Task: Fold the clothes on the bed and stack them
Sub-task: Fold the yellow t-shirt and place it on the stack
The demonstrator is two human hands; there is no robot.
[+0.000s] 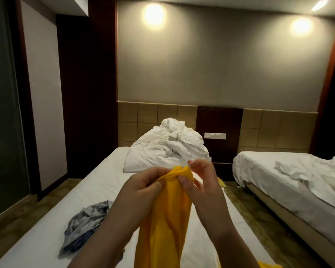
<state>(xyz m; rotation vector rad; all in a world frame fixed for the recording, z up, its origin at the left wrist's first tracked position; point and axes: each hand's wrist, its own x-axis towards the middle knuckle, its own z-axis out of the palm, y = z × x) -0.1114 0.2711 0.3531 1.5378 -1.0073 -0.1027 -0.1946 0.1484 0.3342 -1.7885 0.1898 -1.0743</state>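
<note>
All I get of the person on my feed: two hands, two forearms. Bare left hand (143,187), bare right hand (201,180). The left forearm (104,235) is uncovered from wrist to the bottom edge of frame; the right forearm (226,235) likewise. Nails short and plain, clearest on the right thumb (182,179) and left thumb (157,185). Fingers slim. Dim warm light, finer skin detail too soft to log.

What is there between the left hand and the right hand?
The bunched top edge of the yellow garment, seen in the head view; left hand and right hand both pinch it.
</note>
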